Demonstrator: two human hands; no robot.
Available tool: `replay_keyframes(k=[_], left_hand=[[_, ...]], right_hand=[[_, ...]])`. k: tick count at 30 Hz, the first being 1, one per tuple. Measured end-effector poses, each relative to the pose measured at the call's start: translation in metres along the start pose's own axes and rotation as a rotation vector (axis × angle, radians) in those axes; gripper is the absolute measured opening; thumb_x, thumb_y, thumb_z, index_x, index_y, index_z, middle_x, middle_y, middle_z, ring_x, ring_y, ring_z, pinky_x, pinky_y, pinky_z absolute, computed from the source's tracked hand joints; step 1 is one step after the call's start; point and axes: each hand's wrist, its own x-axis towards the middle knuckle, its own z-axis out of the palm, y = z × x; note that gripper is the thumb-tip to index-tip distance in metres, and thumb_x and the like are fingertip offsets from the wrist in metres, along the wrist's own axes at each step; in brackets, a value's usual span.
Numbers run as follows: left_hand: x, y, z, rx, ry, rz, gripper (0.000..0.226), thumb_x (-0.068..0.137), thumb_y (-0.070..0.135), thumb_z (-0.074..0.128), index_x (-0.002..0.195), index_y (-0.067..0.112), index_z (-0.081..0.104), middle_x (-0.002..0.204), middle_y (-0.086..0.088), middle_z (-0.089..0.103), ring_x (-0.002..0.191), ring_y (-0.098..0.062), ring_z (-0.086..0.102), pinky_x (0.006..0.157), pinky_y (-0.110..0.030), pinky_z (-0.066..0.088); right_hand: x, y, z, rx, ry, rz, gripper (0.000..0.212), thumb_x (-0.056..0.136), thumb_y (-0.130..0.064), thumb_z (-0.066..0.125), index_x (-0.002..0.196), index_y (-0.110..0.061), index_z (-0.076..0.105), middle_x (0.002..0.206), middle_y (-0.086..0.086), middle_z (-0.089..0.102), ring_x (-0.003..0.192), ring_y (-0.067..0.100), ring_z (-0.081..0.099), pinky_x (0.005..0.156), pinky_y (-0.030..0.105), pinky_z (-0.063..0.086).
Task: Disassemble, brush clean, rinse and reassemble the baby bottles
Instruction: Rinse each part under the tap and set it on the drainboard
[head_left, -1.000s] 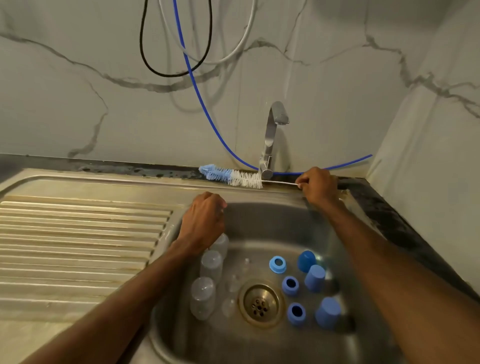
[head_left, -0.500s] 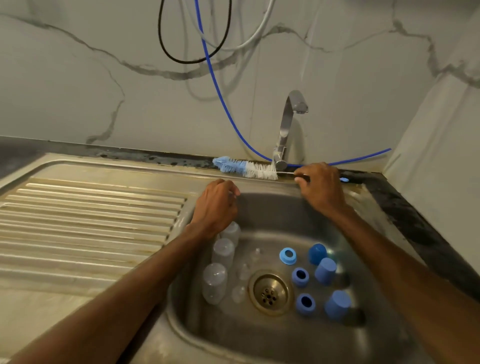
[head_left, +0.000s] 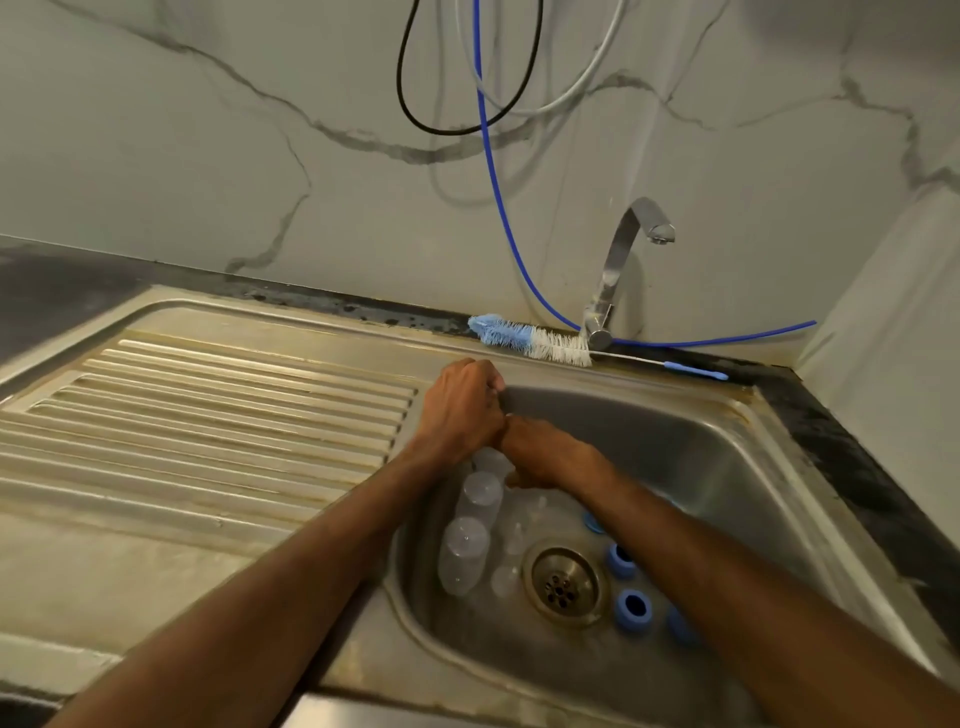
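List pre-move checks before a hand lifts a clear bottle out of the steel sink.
1. Blue-and-white bristle bottle brush parked on the back rim, no hand on it: ok.
2. Clear plastic bottles inside the stainless steel sink, rings off: ok.
3. Right hand gripping a bottle: cannot tell, fingers hidden.
4. Left hand free: cannot tell, fingers curled at the basin's edge.
5. Chrome tap off, no stream visible: ok.
6. Blue plastic screw rings all in sight: not ok, the right arm covers some.
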Motion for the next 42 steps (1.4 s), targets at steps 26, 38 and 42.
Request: replay_keyframes(k=[26, 38, 42], left_hand=[[0.121, 0.101, 0.043, 0.504, -0.235, 0.771, 0.059, 0.1, 0.016, 0.061, 0.155, 0.015, 0.039, 0.165, -0.007, 0.033, 0.15, -0.025, 0.032, 0.118, -0.041, 0.033], [0.11, 0.076, 0.021, 0.494, -0.26, 0.689, 0.063, 0.096, -0.005, 0.057, 0.155, 0.011, 0.04, 0.16, -0.007, 0.04, 0.142, -0.027, 0.042, 0.111, -0.04, 0.043], [0.095, 0.055, 0.019, 0.332, -0.236, 0.578, 0.089, 0.085, -0.018, 0.054, 0.162, 0.012, 0.021, 0.169, -0.008, 0.02, 0.154, -0.026, 0.024, 0.123, -0.038, 0.025]], right_hand=[[-0.078, 0.071, -0.003, 1.183, 0.783, 0.696, 0.041, 0.069, -0.028, 0.09, 0.102, -0.027, 0.066, 0.096, -0.007, 0.071, 0.087, 0.011, 0.067, 0.086, 0.04, 0.058], [-0.067, 0.06, 0.017, 1.131, 0.717, 0.667, 0.054, 0.068, -0.017, 0.092, 0.114, -0.019, 0.065, 0.101, -0.006, 0.069, 0.089, 0.008, 0.066, 0.072, 0.02, 0.05], [-0.067, 0.051, 0.014, 1.093, 0.69, 0.626, 0.058, 0.07, -0.017, 0.091, 0.121, -0.018, 0.062, 0.104, -0.008, 0.065, 0.091, 0.007, 0.063, 0.073, 0.017, 0.045]])
